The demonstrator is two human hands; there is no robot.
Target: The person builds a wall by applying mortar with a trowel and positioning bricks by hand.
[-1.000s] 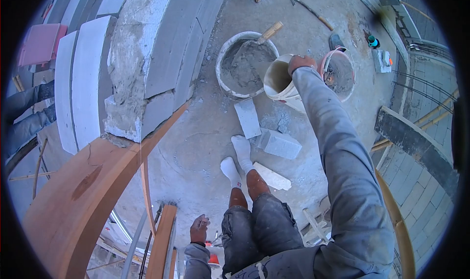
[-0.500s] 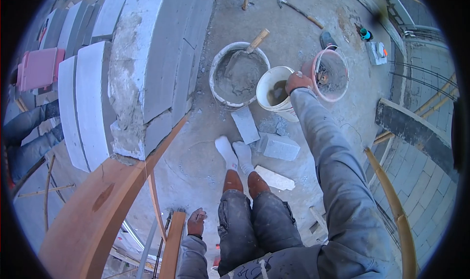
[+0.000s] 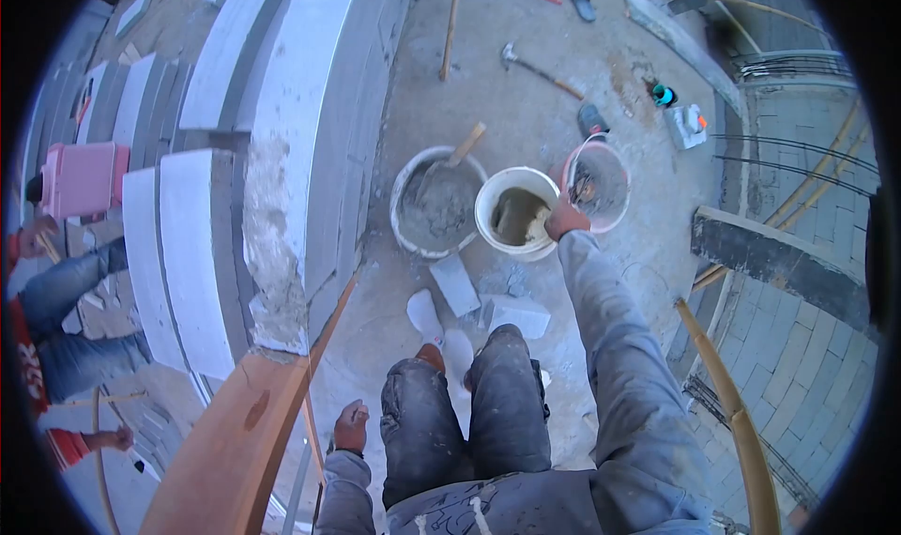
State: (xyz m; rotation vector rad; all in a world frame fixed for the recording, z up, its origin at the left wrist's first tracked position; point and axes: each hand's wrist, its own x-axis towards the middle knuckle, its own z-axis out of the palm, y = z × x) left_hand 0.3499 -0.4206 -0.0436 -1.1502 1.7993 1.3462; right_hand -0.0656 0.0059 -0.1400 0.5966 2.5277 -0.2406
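Head view: the right hand [image 3: 566, 221] clamps its fingers on the rim of the white bucket [image 3: 511, 218], which sits on the floor [image 3: 526, 103] between the mortar tub [image 3: 434, 206] and the pink bucket [image 3: 601, 183]. The left hand [image 3: 353, 429] hangs loosely curled and empty. This looks like setting the bucket down; letting go calls for a steady seat.

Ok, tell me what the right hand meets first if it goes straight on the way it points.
The white bucket: the right hand sits at its rim, pointing inward, so it would likely meet the wet mix inside first, though depth is unclear.
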